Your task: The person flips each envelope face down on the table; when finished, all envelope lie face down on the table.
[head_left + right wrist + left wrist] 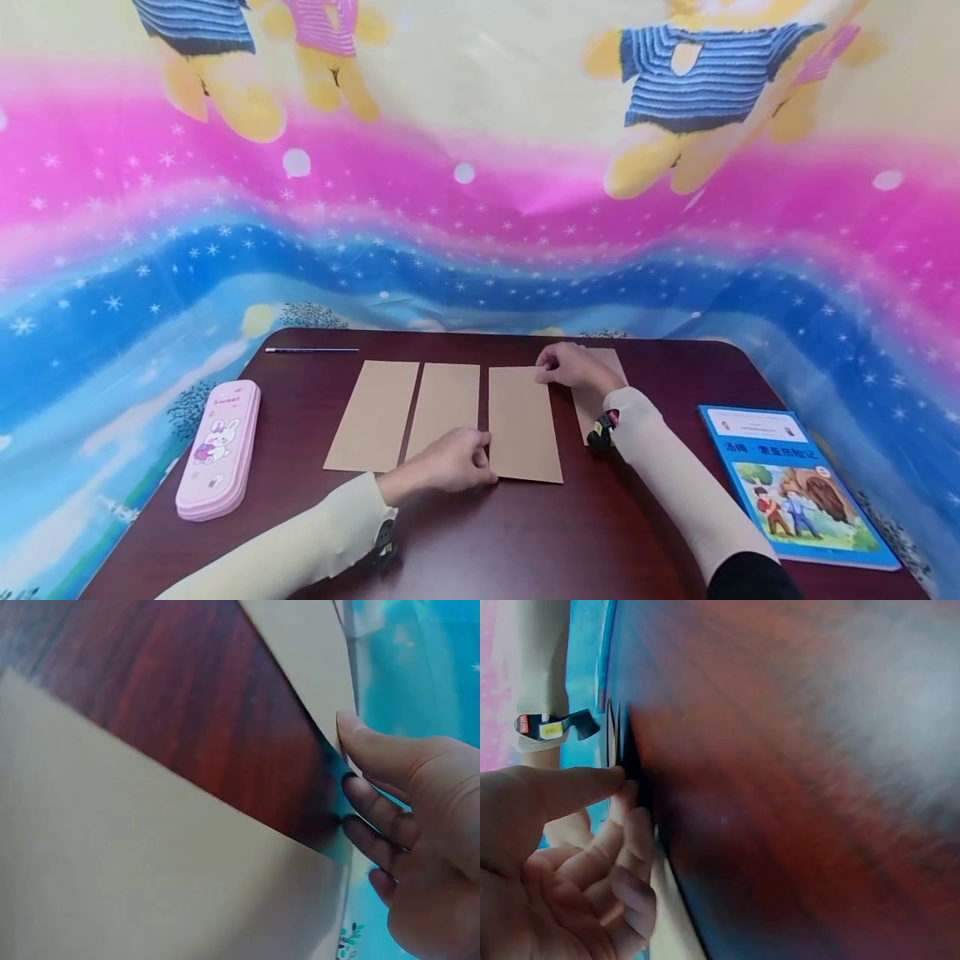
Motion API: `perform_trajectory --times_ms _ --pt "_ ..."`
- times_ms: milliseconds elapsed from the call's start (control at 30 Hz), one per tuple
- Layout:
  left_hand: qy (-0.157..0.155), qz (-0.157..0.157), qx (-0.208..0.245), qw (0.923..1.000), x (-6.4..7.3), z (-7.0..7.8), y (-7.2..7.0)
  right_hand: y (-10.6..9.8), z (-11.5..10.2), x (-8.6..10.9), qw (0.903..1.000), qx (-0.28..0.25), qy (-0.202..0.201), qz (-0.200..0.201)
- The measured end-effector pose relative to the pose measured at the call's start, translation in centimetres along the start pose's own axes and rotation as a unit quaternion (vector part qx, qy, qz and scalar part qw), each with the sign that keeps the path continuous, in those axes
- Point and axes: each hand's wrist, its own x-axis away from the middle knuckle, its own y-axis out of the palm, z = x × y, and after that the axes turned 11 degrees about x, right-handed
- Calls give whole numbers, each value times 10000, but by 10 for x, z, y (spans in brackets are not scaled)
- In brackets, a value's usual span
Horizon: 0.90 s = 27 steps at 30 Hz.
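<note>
The third brown sheet (523, 429) from the left lies on the worktop (555, 533), between the second sheet (447, 404) and the fourth sheet (588, 412). The left hand (447, 461) pinches its near left corner between thumb and fingers. The right hand (576, 367) pinches its far right corner, fingers likewise narrow; the right forearm partly covers the fourth sheet. The first sheet (372, 417) lies at the row's left end. A pink case (220, 450) lies farther left; a blue book (798, 483) lies at right.

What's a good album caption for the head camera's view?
Left hand and right hand grip opposite corners of one of four brown cards, between a pink case and a blue book.
</note>
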Motion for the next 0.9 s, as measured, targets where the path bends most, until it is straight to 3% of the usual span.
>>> perform_trajectory --times_ms 100,233,433,567,700,800,900 --pt "89 126 -692 9975 -1 0 1 3 -1 -1 9998 138 -2 119" --pt "259 299 -1589 9865 1 4 5 4 -3 -3 9993 254 -80 253" --pt "266 226 -2173 9755 0 13 -1 3 -3 -5 9984 421 -104 355" --pt "193 166 -1928 9809 0 17 -7 -5 14 3 9967 539 -102 593" --pt "182 174 -1165 9929 -2 19 -9 -30 46 21 9948 644 167 776" --pt "245 206 -528 9981 -7 20 -8 -46 72 32 9940 804 387 630" --pt "391 206 -251 9987 -16 24 -6 -52 92 38 9939 863 604 342"
